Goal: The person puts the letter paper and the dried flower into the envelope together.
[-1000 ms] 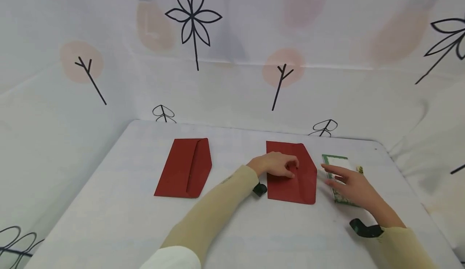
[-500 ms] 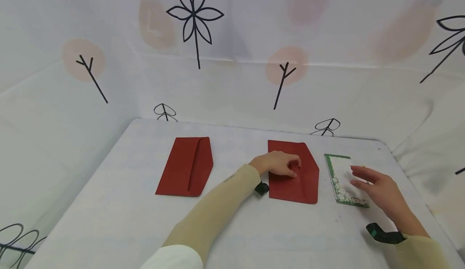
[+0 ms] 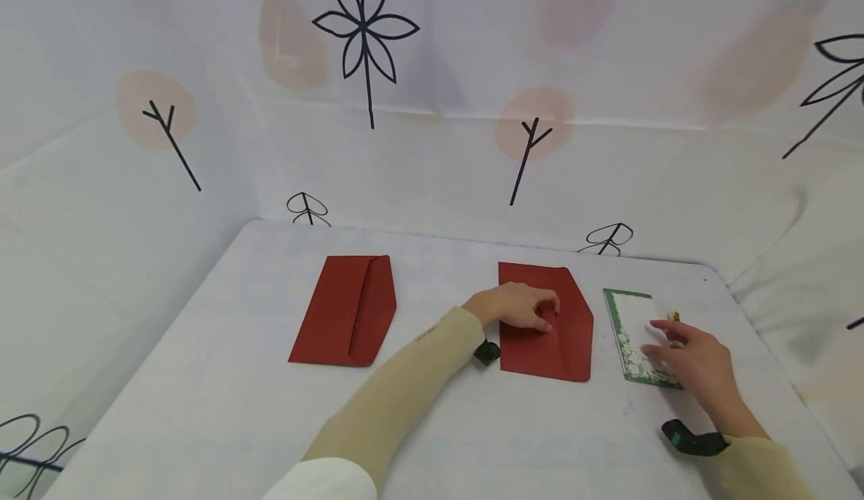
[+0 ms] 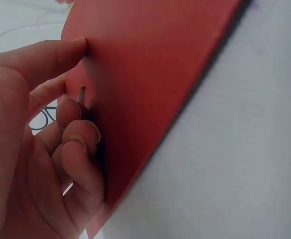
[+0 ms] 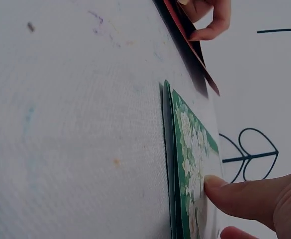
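Left envelope (image 3: 337,305) flat on table (image 3: 223,402), nobody on it; right envelope (image 3: 533,354) lies under left hand (image 3: 516,305), thumb apart from the loosely bent fingers, touching it, no pinch. Card (image 3: 631,327) sits right of that, probably light, fairly stiff, easily creased, best taken by its long edge; right hand (image 3: 702,357) is over its right side, thumb and forefinger apart, contact unclear.

Matt paper envelopes (image 3: 553,348), smooth paper card (image 3: 634,327), woven cloth (image 3: 223,410)
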Demonstrator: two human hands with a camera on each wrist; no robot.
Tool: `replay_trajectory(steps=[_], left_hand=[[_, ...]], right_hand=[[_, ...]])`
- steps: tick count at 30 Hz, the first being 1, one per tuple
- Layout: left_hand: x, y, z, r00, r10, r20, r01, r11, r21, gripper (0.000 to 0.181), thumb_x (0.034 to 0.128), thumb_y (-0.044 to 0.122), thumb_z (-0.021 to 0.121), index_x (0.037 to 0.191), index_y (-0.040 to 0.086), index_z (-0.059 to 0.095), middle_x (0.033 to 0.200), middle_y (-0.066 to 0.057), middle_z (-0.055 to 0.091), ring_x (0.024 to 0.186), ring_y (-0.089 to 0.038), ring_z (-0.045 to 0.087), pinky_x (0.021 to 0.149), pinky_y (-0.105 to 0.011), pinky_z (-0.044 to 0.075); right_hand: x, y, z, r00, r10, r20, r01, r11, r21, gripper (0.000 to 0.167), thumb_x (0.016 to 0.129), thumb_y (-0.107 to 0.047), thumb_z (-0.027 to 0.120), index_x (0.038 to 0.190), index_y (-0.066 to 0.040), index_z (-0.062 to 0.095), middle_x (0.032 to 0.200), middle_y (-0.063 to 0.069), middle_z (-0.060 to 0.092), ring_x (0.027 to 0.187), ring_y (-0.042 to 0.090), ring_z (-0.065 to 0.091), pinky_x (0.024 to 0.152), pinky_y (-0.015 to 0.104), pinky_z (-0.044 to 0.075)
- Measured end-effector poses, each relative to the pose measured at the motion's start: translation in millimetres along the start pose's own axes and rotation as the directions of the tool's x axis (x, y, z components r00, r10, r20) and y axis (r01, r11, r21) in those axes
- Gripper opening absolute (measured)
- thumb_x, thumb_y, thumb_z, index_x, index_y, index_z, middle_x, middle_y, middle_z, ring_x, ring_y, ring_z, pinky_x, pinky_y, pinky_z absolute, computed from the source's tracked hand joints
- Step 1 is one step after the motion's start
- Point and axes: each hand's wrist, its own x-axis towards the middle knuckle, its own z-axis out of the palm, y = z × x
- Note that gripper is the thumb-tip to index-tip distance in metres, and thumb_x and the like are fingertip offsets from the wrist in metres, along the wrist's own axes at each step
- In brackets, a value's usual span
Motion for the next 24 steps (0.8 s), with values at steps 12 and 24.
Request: replay_trajectory(steps=[12,24], left_hand=[[0.3,-1.3,3.6,1.0,-0.004,-0.002,0.004,1.0,0.006,0.028,0.0944,0.042,0.065,0.12,0.037,0.055,0.101,0.015,0.054,0.093,-0.001,0.049,0.077,-0.021,0.042],[0.2,0.9,1.5,1.0,0.011,-0.011,-0.011,1.0,0.019,0.029,0.0943,0.041,0.066,0.12,0.035,0.055,0.1,0.015,0.054,0.092,-0.001,0.05,0.077,-0.021,0.041]], right_hand=[[1.1,-2.3,0.2,0.995,-0.098,0.035,0.101,0.991,-0.088,0.053,0.088,-0.015,0.076,0.129,0.009,0.054,0.129,0.041,0.043,0.116,0.055,0.043,0.091,0.064,0.042],[8.1,-4.4,-6.5,0.99,-0.089,0.109,0.102,0.987,-0.123,0.056,0.086,-0.016,0.078,0.128,0.009,0.051,0.126,0.042,0.04,0.114,0.056,0.039,0.092,0.066,0.04]])
